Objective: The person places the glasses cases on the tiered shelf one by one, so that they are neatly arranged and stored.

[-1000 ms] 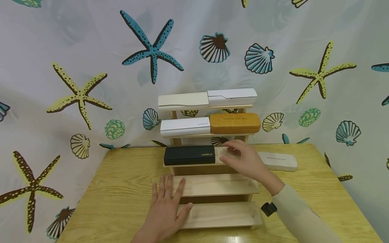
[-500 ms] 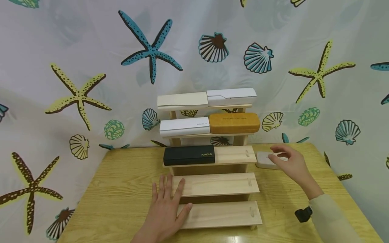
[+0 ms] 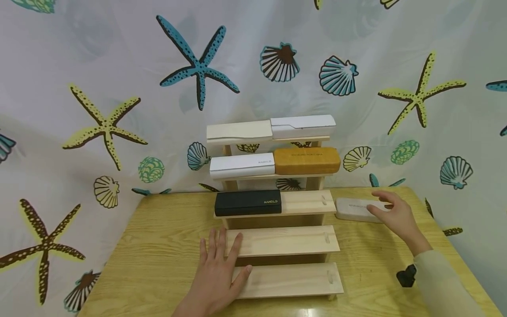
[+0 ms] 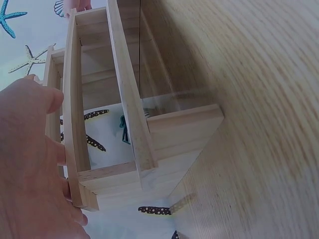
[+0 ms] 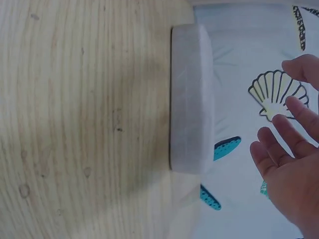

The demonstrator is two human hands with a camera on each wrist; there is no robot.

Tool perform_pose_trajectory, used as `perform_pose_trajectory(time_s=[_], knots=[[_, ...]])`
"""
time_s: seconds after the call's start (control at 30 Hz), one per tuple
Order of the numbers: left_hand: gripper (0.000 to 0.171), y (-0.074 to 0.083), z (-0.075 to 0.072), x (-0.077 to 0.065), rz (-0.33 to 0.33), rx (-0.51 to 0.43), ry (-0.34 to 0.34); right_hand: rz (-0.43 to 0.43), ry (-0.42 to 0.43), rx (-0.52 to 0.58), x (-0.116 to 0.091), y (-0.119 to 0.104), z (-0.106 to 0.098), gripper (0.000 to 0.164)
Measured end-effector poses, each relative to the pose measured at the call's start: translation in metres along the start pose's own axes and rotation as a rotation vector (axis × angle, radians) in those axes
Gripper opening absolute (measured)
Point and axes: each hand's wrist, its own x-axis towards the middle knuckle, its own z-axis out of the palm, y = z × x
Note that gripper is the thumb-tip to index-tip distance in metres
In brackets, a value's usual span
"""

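A stepped wooden rack (image 3: 283,241) stands mid-table, its two lowest tiers bare. My left hand (image 3: 214,275) rests on its left end with fingers spread and straight; in the left wrist view the same hand (image 4: 30,154) lies along the rack's slats. To the right of the rack, a light grey glasses case (image 3: 351,208) with faint lettering lies on the table. My right hand (image 3: 398,220) hovers at the case's right end, fingers loosely bent and holding nothing. The right wrist view shows a gap between that hand (image 5: 294,159) and the case (image 5: 188,99).
On the third tier up sits a black case (image 3: 247,203), at the left. Above it are a white case (image 3: 241,165) and an orange case (image 3: 306,161). A cream case (image 3: 239,130) and another white case (image 3: 303,127) fill the top. A patterned curtain (image 3: 253,97) hangs behind.
My right hand has moved right, from above the right end of the black case's tier to the grey case's right end. The left hand has stayed in place.
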Motion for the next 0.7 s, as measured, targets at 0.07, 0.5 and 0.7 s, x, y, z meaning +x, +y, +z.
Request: perform_pose_trajectory(time_s=[0.07,0.5,0.7], knots=[[0.074,0.000,0.000,0.000,0.001,0.001,-0.001,0.020,-0.016,0.000,0.001,0.006,0.000,0.059],[0.074,0.000,0.001,-0.001,0.002,-0.005,0.011,0.134,-0.114,-0.082,0.007,0.029,0.002,0.074],[0.074,0.000,0.001,-0.001,0.013,0.008,0.024,0.163,-0.127,-0.114,0.009,0.036,0.004,0.078]])
